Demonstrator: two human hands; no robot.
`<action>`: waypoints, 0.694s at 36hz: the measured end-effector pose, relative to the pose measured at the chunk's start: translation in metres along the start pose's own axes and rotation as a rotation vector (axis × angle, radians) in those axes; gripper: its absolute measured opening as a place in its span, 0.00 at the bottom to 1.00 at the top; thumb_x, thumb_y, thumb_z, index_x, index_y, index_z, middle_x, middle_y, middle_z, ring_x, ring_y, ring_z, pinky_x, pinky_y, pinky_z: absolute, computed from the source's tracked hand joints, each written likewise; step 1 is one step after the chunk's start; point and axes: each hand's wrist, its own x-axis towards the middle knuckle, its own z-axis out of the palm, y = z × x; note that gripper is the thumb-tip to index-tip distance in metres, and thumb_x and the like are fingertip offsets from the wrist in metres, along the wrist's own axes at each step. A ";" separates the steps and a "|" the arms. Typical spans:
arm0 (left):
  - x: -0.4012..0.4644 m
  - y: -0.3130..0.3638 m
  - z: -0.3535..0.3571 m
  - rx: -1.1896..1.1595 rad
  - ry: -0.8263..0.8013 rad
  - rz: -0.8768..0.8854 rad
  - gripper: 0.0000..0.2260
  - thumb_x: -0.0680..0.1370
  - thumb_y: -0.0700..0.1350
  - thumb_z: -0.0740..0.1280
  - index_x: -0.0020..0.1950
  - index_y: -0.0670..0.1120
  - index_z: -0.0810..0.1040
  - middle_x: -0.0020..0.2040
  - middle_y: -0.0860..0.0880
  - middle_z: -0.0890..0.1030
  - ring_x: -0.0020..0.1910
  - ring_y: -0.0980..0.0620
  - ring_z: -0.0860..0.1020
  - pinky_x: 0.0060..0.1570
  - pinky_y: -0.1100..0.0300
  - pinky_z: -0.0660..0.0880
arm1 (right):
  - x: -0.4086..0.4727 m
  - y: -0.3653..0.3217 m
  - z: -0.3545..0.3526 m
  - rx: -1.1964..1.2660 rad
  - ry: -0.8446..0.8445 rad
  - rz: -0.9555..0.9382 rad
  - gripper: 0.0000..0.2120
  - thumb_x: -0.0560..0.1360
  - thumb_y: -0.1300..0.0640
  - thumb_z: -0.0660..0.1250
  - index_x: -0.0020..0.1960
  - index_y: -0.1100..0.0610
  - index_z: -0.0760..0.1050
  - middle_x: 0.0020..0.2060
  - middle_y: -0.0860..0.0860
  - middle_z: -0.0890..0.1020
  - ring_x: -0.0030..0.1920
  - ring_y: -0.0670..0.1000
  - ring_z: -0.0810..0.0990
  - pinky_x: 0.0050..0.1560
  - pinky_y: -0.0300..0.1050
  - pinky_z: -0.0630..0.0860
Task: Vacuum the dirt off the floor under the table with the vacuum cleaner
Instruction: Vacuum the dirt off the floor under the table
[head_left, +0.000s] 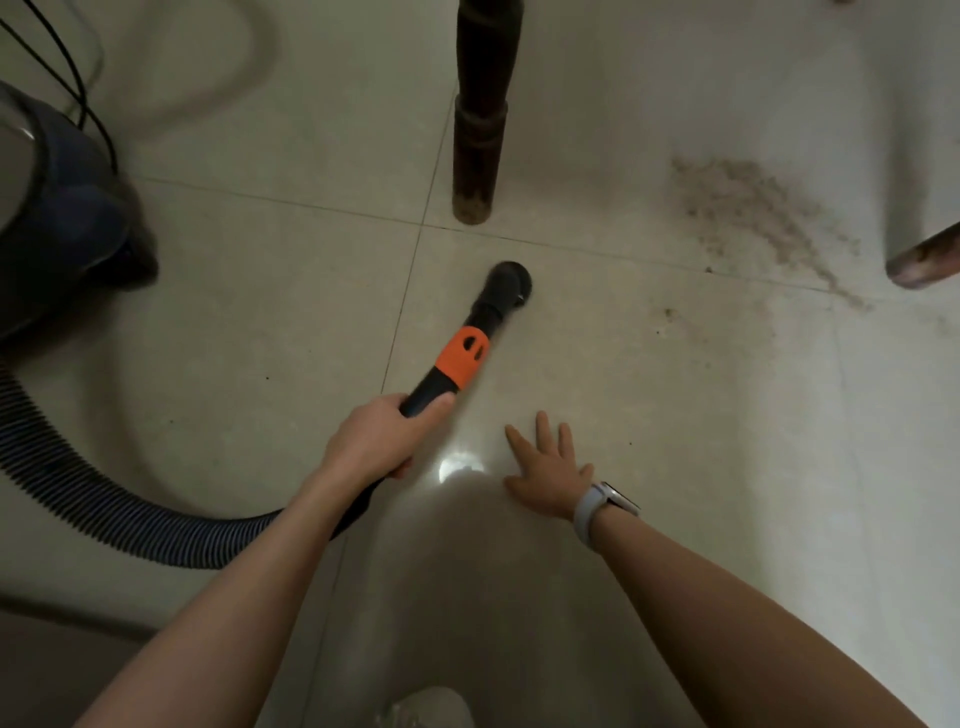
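Observation:
My left hand (382, 439) grips the black handle of the vacuum hose just behind its orange collar (462, 358). The round black nozzle (509, 283) points at the tiled floor below a dark wooden table leg (480, 130). A patch of grey-brown dirt (753, 218) lies on the tiles to the right of the nozzle, well apart from it. My right hand (548, 470) hovers with fingers spread and holds nothing; a white watch sits on its wrist. The ribbed dark hose (104, 499) curves left to the vacuum cleaner body (57, 208).
A second wooden leg (924, 262) stands at the right edge beside the dirt. Black cables (78, 78) run behind the vacuum body at top left. A shoe (431, 709) shows at the bottom. Small dark specks dot the tiles.

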 end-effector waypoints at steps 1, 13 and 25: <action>0.005 -0.001 -0.006 -0.002 0.052 -0.009 0.24 0.70 0.70 0.63 0.39 0.48 0.76 0.26 0.48 0.79 0.25 0.48 0.79 0.36 0.53 0.78 | 0.000 0.000 -0.002 -0.004 -0.010 -0.006 0.33 0.79 0.48 0.59 0.77 0.40 0.44 0.76 0.48 0.32 0.75 0.57 0.30 0.69 0.71 0.46; 0.029 0.050 0.013 -0.132 -0.185 0.042 0.20 0.74 0.63 0.66 0.41 0.45 0.75 0.27 0.46 0.74 0.23 0.48 0.72 0.28 0.59 0.72 | 0.002 0.007 -0.014 -0.109 -0.081 -0.029 0.32 0.79 0.49 0.58 0.76 0.39 0.44 0.76 0.46 0.34 0.75 0.56 0.32 0.68 0.71 0.50; 0.022 -0.020 -0.022 -0.057 0.147 -0.037 0.25 0.67 0.71 0.62 0.39 0.48 0.76 0.26 0.48 0.78 0.25 0.47 0.77 0.37 0.49 0.78 | 0.001 0.023 -0.008 -0.263 -0.036 -0.079 0.38 0.77 0.50 0.63 0.75 0.36 0.40 0.75 0.44 0.31 0.75 0.54 0.31 0.66 0.75 0.48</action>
